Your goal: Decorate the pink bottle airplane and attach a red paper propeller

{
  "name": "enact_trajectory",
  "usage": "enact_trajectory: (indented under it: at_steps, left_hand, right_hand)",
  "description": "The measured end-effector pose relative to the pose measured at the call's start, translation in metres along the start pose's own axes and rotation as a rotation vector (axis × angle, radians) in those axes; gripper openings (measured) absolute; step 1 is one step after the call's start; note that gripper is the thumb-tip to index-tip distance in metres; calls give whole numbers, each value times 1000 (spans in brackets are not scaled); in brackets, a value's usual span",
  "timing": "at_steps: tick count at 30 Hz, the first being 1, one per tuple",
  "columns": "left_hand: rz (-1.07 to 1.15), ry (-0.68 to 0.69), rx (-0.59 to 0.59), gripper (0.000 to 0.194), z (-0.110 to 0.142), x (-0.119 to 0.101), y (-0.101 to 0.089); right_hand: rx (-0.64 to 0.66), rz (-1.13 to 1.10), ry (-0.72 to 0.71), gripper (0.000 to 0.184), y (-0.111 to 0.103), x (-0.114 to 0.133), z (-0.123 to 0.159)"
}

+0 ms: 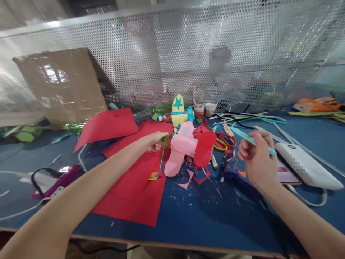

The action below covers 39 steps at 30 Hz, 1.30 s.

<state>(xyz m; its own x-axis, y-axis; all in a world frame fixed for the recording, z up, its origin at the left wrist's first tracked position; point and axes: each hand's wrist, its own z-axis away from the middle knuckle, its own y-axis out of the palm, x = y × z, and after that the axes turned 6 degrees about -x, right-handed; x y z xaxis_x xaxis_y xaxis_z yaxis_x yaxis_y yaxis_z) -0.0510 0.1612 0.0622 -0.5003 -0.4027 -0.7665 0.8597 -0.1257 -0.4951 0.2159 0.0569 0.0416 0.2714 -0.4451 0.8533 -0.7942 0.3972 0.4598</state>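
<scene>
My left hand [154, 142] is closed on the green-capped neck of a plastic bottle [167, 140]. Pink paper wraps the bottle's body, with pink wing-like pieces on both sides and a red paper piece [204, 149] at its right end. A blue star is on the upper wing. My right hand [260, 156], well apart from the bottle, pinches a slim light-teal stick [242, 135] that looks like a pen; its exact kind is unclear. Red paper sheets [129, 194] lie under my left forearm. Beneath the bottle are pink and red paper scraps [187, 181].
Behind the bottle stands a yellow-and-blue paper craft [178, 111]. Scissors [228, 141] with red and yellow handles lie near the middle. A blue glue gun [237, 176], a phone [287, 172] and a white power bank-like device [307, 165] are at right. A perforated metal screen [151, 64] closes the back.
</scene>
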Motion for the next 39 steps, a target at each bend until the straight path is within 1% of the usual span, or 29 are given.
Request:
enact_trajectory:
  at_steps: [2,5,7,9,10,12,14,16,17,19,21,22,23,24,25,26,27,29,30,32,35,37,39]
  left_hand:
    - [5,16,23,34,6,6,-3]
    - [-2,52,57,32,14,17,-5]
    - [-14,90,75,29,19,25,-5]
    - [-34,125,98,31,24,35,-3]
    - [-49,141,108,32,27,40,-3]
    - [-91,180,117,33,31,48,-2]
    - [-150,239,105,30,34,54,-3]
    - [-221,326,65,27,38,57,-6]
    - [-258,381,30,25,40,57,-8]
    - [-323,513,-74,21,49,56,-9]
    - [-357,652,-210,19,62,58,-4]
    - [-373,713,-241,19,70,59,0]
    - [-393,770,-231,20,77,62,6]
    - [-437,862,-179,19,85,66,12]
    - [-557,1093,-107,21,91,70,20]
    - [-658,1281,-52,23,96,75,27]
    - [-714,1399,-73,27,100,80,34]
    - [-795,1461,-173,38,102,90,44]
    - [-798,1493,-216,42,102,94,48]
    - [-763,1490,-249,45,101,100,51]
    - [-652,1431,-224,44,103,105,50]
    - [-612,1396,-198,44,106,107,48]
    - [-598,1358,-147,44,109,107,46]
  right_hand:
    - [53,28,-69,11,-1,-1,4]
    - [198,96,-205,8,-5,-2,16]
    - [281,129,-259,5,-8,-2,26]
    - [373,176,-298,3,-11,-2,35]
    - [438,219,-320,5,-11,-1,38]
    - [619,340,-358,9,-10,0,44]
    - [809,469,-321,8,-7,-1,48]
    - [914,578,-190,8,-3,-3,51]
    - [937,614,-121,11,-2,-5,51]
    - [953,647,-5,13,-2,-10,53]
    - [948,644,56,12,-3,-15,53]
    - [944,641,68,11,-4,-17,53]
    - [938,644,68,11,-4,-18,53]
    - [932,655,58,11,-5,-19,53]
    - [927,669,40,10,-5,-19,53]
    - [919,688,17,10,-5,-19,53]
    - [908,712,-7,10,-5,-19,54]
    - [876,749,-41,10,-5,-19,54]
    - [860,758,-49,10,-6,-18,54]
    - [828,766,-50,11,-7,-18,55]
    - [804,744,-54,13,-9,-18,55]
    - [813,736,-66,14,-9,-17,55]
    - [837,749,-87,15,-7,-16,55]
